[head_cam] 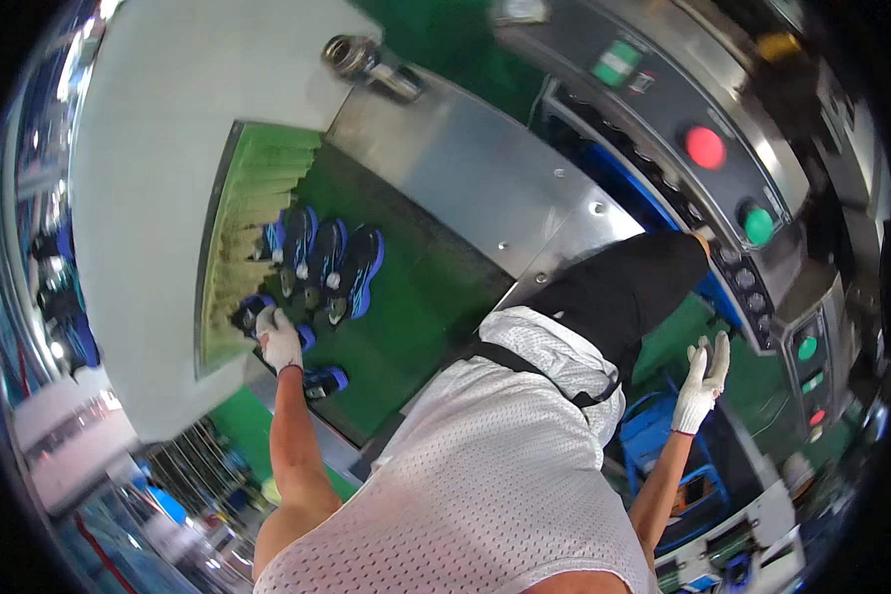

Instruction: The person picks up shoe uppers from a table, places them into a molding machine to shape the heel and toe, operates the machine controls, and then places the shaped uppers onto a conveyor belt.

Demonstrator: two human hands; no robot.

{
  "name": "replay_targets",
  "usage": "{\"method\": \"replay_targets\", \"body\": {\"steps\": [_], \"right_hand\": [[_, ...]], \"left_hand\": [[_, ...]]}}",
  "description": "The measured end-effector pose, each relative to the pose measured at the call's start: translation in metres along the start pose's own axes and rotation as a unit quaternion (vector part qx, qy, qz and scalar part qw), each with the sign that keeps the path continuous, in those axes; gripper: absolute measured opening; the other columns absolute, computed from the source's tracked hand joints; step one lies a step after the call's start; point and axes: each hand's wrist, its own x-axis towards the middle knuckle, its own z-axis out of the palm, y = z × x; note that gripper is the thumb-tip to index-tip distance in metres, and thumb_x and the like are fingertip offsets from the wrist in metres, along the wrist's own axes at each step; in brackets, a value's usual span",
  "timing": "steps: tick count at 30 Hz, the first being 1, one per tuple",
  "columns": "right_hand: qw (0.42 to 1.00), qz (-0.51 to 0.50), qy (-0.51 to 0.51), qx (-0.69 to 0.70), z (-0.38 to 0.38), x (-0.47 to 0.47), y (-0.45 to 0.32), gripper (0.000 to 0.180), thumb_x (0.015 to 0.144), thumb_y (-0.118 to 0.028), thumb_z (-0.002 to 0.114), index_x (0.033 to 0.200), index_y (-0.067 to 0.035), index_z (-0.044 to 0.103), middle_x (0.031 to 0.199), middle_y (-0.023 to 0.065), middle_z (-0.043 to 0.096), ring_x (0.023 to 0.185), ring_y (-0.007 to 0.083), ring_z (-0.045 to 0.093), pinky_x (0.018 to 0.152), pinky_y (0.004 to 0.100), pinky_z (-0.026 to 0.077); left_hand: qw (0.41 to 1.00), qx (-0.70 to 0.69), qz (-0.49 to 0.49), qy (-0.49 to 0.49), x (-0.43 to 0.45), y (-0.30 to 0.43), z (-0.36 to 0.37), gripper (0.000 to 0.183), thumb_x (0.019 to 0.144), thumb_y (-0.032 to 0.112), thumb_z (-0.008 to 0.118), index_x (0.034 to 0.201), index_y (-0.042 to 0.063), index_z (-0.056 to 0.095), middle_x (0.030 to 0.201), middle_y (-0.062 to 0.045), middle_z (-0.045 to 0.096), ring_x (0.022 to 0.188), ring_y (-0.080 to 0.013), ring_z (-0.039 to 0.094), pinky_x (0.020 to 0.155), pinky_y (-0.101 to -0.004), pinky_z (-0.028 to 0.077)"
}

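My left hand (278, 339), in a white knit glove, grips a dark shoe with a blue-purple sole (252, 313) at the mouth of a machine opening. Several matching shoes stand in a row just beyond it on a green surface, the nearest to me being this black one with light-blue marks (358, 273). Another shoe (325, 382) lies closer to my body, partly hidden behind my forearm. On the other side, my right hand (702, 379), also gloved, is raised with fingers apart and holds nothing. It is near a control panel.
A steel plate (460, 163) borders the green surface, beside a pale machine housing (156, 185). The control panel at right carries a red button (705, 148) and a green button (757, 225). A blue frame-like object (650, 434) stands below my right hand. More shoes (67, 297) sit at far left.
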Motion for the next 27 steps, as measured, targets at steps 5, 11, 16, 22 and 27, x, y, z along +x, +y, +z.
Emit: {"method": "replay_targets", "body": {"steps": [5,11,16,22,27], "right_hand": [[0.981,-0.065,-0.119,-0.14,0.022,0.031,-0.048,0.059,0.107,-0.012,0.061,0.159,0.003,0.038,0.161,0.0171,0.046,0.135,0.0271,0.059,0.109,0.0391,0.053],[0.931,-0.128,-0.201,-0.278,0.045,0.068,-0.084,0.058,0.104,-0.008,0.062,0.158,-0.004,0.043,0.15,0.015,0.059,0.135,0.0255,0.06,0.11,0.0377,0.048],[0.9,-0.162,-0.242,-0.324,0.058,0.068,-0.102,0.061,0.101,-0.006,0.065,0.158,-0.004,0.044,0.152,0.0148,0.058,0.134,0.0273,0.062,0.11,0.0388,0.049],[0.921,-0.128,-0.222,-0.294,0.047,0.052,-0.076,0.061,0.1,-0.002,0.063,0.158,-0.003,0.044,0.155,0.0159,0.054,0.133,0.0267,0.062,0.109,0.0391,0.051],[0.919,-0.161,-0.237,-0.27,0.093,0.019,-0.114,0.059,0.099,-0.009,0.068,0.155,-0.004,0.049,0.137,0.022,0.067,0.121,0.0282,0.069,0.101,0.0388,0.056]], "left_hand": [[0.95,0.127,-0.286,0.024,-0.09,-0.097,-0.016,0.068,0.102,0.048,0.059,0.151,0.002,0.05,0.142,-0.029,0.057,0.129,-0.0446,0.059,0.11,-0.0494,0.046],[0.941,0.047,-0.306,-0.137,-0.118,-0.149,0.037,0.068,0.102,0.054,0.056,0.147,0.004,0.056,0.156,-0.024,0.047,0.136,-0.0403,0.055,0.112,-0.0473,0.046],[0.946,0.088,-0.299,-0.091,-0.131,-0.15,0.033,0.054,0.101,0.048,0.057,0.134,0.006,0.064,0.139,-0.018,0.059,0.124,-0.037,0.06,0.102,-0.0505,0.05],[0.957,-0.119,-0.163,-0.21,-0.121,-0.012,0.019,0.035,0.099,0.033,0.067,0.098,-0.002,0.069,0.101,-0.02,0.068,0.092,-0.0344,0.065,0.084,-0.0483,0.051],[0.979,-0.176,-0.006,-0.107,-0.157,0.12,0.061,0.036,0.096,0.026,0.075,0.12,0.0,0.064,0.122,-0.021,0.06,0.114,-0.0373,0.06,0.102,-0.0459,0.048]]}}
